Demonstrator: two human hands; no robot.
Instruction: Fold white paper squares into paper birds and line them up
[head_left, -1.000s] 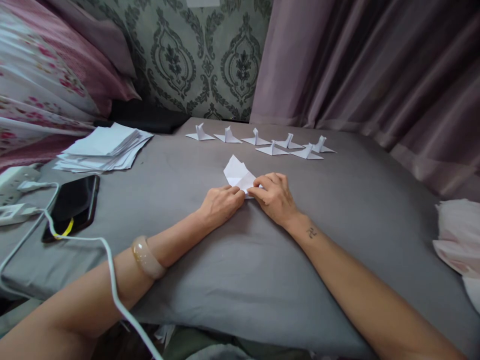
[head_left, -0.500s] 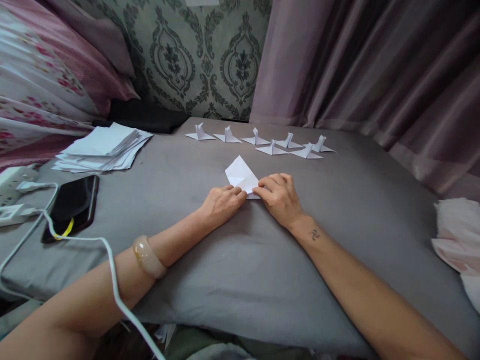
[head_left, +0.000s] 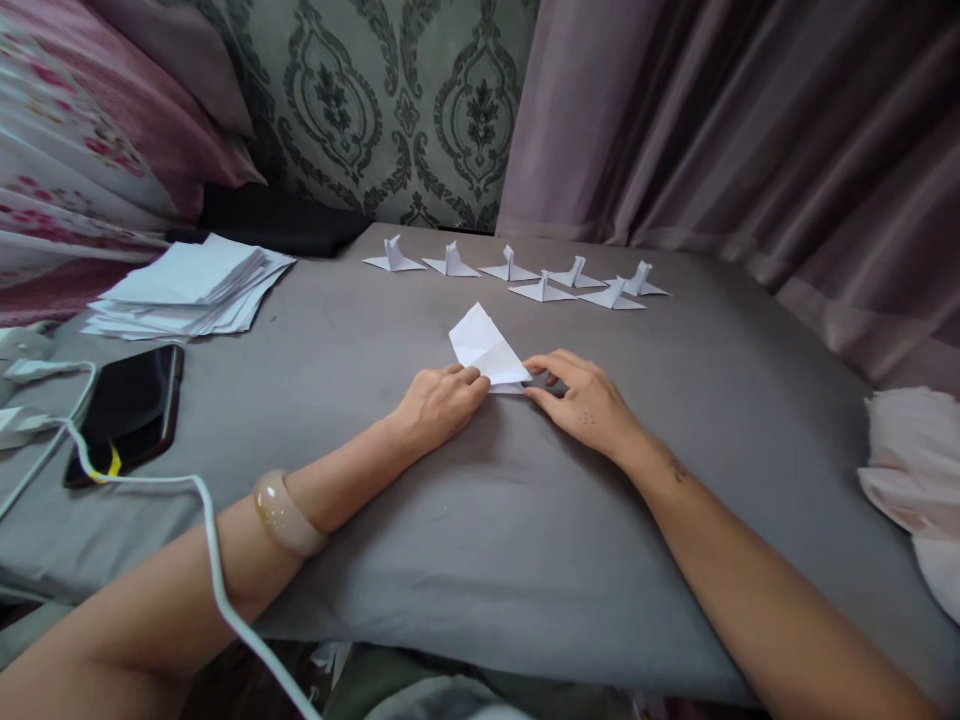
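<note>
A white sheet of folded paper (head_left: 486, 345) lies on the grey cloth in front of me, its upper part a pointed flap, with a lower layer showing beneath its right edge. My left hand (head_left: 442, 402) is closed at the paper's lower left, curled fingers pressing on its edge. At the right corner, my right hand (head_left: 589, 400) has its thumb and index fingertip on either side of the paper, touching it. Beyond stand several small folded paper figures (head_left: 543, 290), each with a flat pointed base and an upright piece.
A stack of white paper sheets (head_left: 187, 275) lies at the back left. Nearer are a black phone (head_left: 131, 405) and a white cable (head_left: 214, 560) crossing my left forearm. Pale crumpled fabric (head_left: 907, 470) sits at the right edge. Purple curtains (head_left: 675, 130) hang behind.
My right hand has shifted slightly right and turned, its thumb and fingers now farther apart at the paper's corner. The left hand stays on the paper. The view has shifted a little.
</note>
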